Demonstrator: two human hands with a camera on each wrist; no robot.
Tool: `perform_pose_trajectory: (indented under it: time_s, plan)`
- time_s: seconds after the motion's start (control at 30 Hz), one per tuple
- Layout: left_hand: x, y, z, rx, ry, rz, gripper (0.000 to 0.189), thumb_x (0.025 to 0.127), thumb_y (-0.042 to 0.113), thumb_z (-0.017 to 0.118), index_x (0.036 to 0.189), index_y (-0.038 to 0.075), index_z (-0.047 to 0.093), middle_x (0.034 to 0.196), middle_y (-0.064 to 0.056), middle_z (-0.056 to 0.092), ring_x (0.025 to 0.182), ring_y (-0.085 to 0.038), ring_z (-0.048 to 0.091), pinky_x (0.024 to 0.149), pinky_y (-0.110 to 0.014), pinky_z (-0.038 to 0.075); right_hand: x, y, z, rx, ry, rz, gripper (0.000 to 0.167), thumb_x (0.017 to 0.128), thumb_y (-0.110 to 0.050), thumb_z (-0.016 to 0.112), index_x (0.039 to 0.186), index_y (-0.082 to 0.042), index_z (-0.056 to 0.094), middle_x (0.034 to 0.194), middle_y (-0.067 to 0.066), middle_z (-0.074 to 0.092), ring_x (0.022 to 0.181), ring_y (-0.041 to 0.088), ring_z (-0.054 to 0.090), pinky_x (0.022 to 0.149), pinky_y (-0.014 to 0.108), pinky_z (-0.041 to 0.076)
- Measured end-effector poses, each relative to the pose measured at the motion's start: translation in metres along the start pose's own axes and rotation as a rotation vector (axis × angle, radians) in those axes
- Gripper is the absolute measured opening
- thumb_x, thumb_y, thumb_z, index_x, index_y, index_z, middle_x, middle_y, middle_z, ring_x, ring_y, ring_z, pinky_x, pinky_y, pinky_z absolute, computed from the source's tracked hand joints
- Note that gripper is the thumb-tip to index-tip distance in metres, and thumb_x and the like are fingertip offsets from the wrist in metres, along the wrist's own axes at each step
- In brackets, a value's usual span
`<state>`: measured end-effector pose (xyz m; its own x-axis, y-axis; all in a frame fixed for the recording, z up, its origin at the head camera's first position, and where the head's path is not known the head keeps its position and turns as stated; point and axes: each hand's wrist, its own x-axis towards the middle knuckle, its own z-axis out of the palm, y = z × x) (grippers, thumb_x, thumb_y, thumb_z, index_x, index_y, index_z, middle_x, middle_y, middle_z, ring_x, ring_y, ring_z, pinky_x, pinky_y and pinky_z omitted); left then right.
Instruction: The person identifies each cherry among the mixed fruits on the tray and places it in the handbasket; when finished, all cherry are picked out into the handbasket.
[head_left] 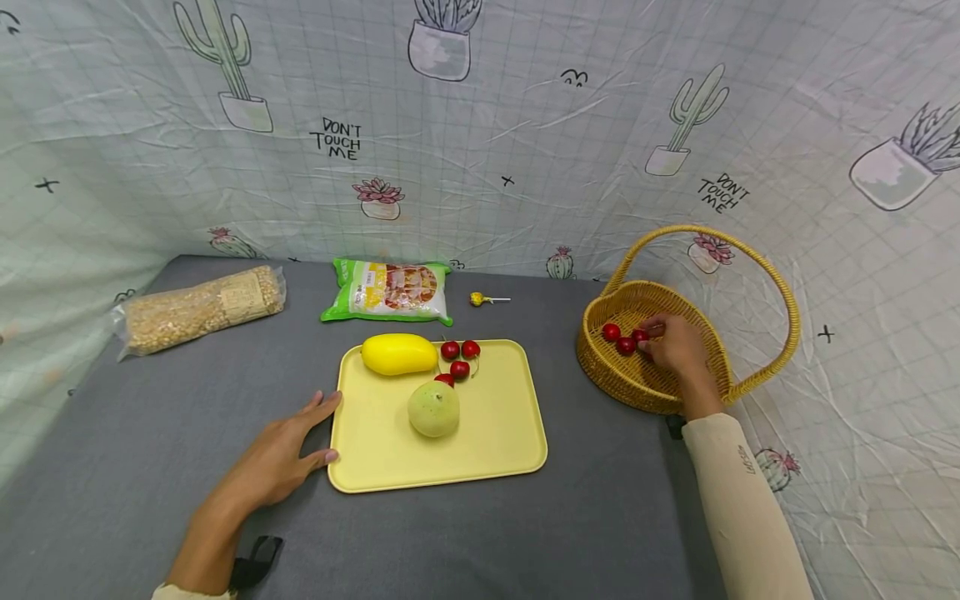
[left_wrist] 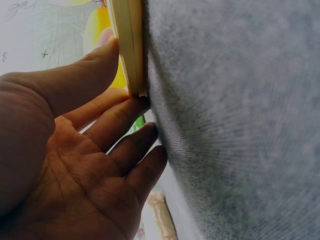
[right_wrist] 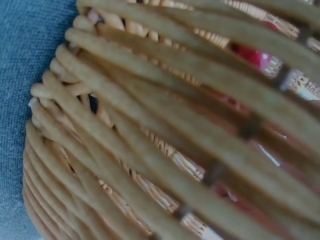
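Observation:
My right hand (head_left: 678, 343) reaches into a woven basket (head_left: 652, 400) on the right and pinches a red cherry (head_left: 640, 336) between thumb and fingers. Two more cherries (head_left: 618, 340) lie beside it in the basket. In the right wrist view the basket's woven side (right_wrist: 150, 135) fills most of the picture and largely hides the hand. My left hand (head_left: 273, 458) lies at the left edge of a yellow tray (head_left: 495, 450), thumb and fingers spread and touching its rim. On the tray are a yellow mango-shaped fruit (head_left: 399, 354), a pale green round fruit (head_left: 433, 409) and several cherries (head_left: 460, 369).
Behind the tray lie a green-edged food packet (head_left: 390, 290) and a yellow lollipop (head_left: 477, 298). A clear bag of beige beans or kernels (head_left: 198, 308) is at the back left. The basket's tall handle (head_left: 787, 308) arches up on the right. A patterned cloth (head_left: 510, 125) hangs behind the grey table.

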<state>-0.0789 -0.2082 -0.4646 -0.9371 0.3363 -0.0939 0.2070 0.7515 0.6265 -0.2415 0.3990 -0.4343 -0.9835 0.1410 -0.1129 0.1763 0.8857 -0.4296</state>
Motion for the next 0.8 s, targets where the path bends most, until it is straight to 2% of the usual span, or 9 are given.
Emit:
perform_pose_trajectory:
  time_s: [0.13,0.27,0.53,0.8]
  plan:
    - [0.0,0.0,0.0,-0.003,-0.001,0.004,0.086,0.093,0.017,0.082,0.165,0.006,0.038,0.166,-0.035,0.034,0.152,-0.055,0.037,0.113,-0.072,0.042,-0.004,-0.002,-0.001,0.009,0.022,-0.018,0.037,0.099,-0.014,0.074,0.133,0.0,0.069,0.132,0.028,0.071,0.124,0.048,0.063,0.105,0.062,0.051]
    - [0.0,0.0,-0.001,0.001,-0.002,0.006,0.085,0.093,0.017,0.082,0.165,0.006,0.038,0.166,-0.035,0.034,0.152,-0.055,0.037,0.113,-0.072,0.042,-0.012,-0.006,-0.004,0.007,0.086,-0.07,0.035,0.098,-0.012,0.075,0.129,0.001,0.072,0.129,0.028,0.073,0.122,0.048,0.064,0.105,0.062,0.05]
    - [-0.001,0.001,-0.001,0.001,-0.001,0.004,0.085,0.093,0.017,0.082,0.165,0.006,0.038,0.166,-0.035,0.034,0.151,-0.055,0.038,0.113,-0.073,0.042,-0.032,-0.017,-0.009,0.046,0.274,-0.189,0.027,0.094,-0.005,0.079,0.12,0.0,0.077,0.119,0.024,0.078,0.103,0.044,0.071,0.087,0.056,0.052]
    - [-0.001,0.002,-0.001,0.003,0.002,0.007,0.085,0.093,0.017,0.082,0.165,0.005,0.038,0.165,-0.036,0.034,0.151,-0.056,0.038,0.113,-0.072,0.042,-0.052,-0.039,-0.007,0.136,0.376,-0.247,0.028,0.092,-0.005,0.083,0.12,-0.003,0.078,0.115,0.021,0.08,0.103,0.04,0.07,0.084,0.044,0.049]
